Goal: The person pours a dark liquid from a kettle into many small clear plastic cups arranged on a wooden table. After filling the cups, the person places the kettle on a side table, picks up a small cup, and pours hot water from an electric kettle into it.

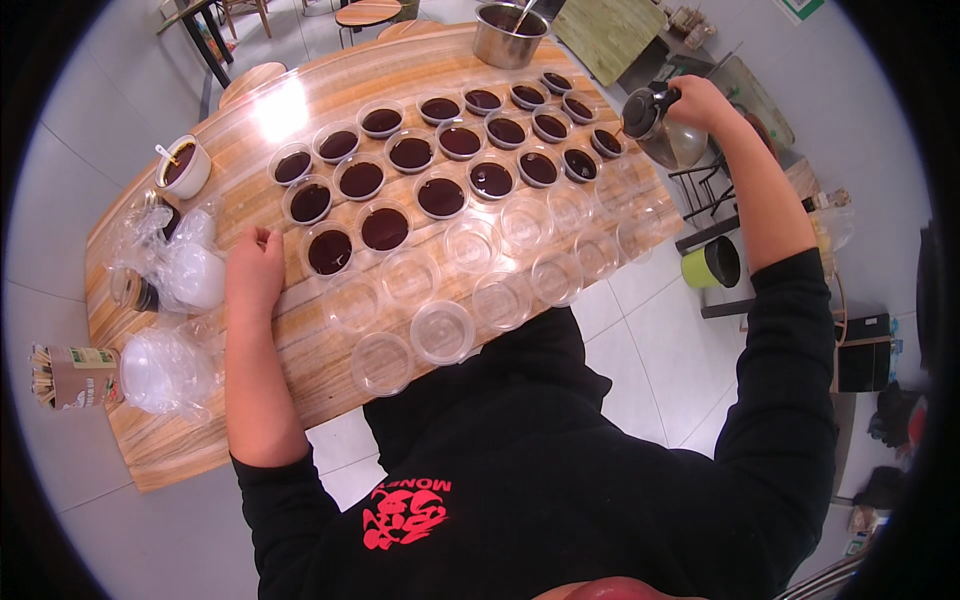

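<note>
My right hand [701, 105] grips the black handle of a clear glass pitcher [681, 144] with a black lid. The pitcher tilts to the left, its spout side close by a plastic cup of dark liquid [606, 142] at the right end of a row. Several rows of similar clear cups filled with dark liquid [411, 152] cover the middle of the wooden table [225, 161]. Nearer to me stand rows of clear cups without liquid [442, 331]. At the left, my left hand [259, 262] rests on the tabletop, fingers curled and holding nothing visible.
A steel pot [506, 45] with a utensil in it stands at the far edge. Along the left lie a white tub with a spoon [184, 172], plastic-bagged white containers [191, 274], jars [135, 291] and a holder of sticks [79, 375]. A green bin [701, 264] sits below right.
</note>
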`<action>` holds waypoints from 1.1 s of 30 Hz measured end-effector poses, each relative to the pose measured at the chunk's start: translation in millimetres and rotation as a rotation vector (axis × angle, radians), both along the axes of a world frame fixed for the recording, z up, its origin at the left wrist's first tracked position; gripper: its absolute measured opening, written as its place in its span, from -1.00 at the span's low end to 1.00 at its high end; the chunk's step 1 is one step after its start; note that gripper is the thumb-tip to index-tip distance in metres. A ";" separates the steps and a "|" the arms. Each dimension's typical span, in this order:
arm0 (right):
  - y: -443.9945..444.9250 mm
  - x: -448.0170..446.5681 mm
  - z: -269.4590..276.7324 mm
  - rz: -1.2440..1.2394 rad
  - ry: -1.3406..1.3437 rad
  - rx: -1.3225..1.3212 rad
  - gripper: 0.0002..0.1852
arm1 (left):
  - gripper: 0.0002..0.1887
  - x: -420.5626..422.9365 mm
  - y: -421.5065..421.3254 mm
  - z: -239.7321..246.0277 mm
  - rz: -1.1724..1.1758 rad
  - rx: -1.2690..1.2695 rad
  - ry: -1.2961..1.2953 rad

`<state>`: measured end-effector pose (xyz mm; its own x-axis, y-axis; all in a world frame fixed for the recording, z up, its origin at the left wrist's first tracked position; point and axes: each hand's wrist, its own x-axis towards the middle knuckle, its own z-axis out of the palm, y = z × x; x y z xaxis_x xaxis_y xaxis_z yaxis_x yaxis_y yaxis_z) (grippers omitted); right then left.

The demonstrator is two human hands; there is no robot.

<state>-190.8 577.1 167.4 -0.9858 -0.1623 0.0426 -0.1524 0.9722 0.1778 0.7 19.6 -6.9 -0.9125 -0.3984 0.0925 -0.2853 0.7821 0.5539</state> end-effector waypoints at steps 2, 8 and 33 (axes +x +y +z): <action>5.5 0.5 -2.4 0.022 0.090 -0.048 -0.57 | -0.67 0.6 0.3 0.0 0.001 0.024 0.016; 43.6 -1.6 -4.6 -0.109 -0.045 -0.436 -0.71 | -0.67 0.0 0.5 0.6 0.008 0.031 -0.008; 39.9 54.1 -0.5 0.066 -0.028 -0.099 -0.69 | -0.67 -1.1 -1.7 -4.1 -0.007 -0.003 0.015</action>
<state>-136.7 617.0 166.9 -0.9742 -0.2231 0.0342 -0.2200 0.9725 0.0764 -0.4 17.9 -11.0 -0.9139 -0.3914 0.1076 -0.2710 0.7857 0.5561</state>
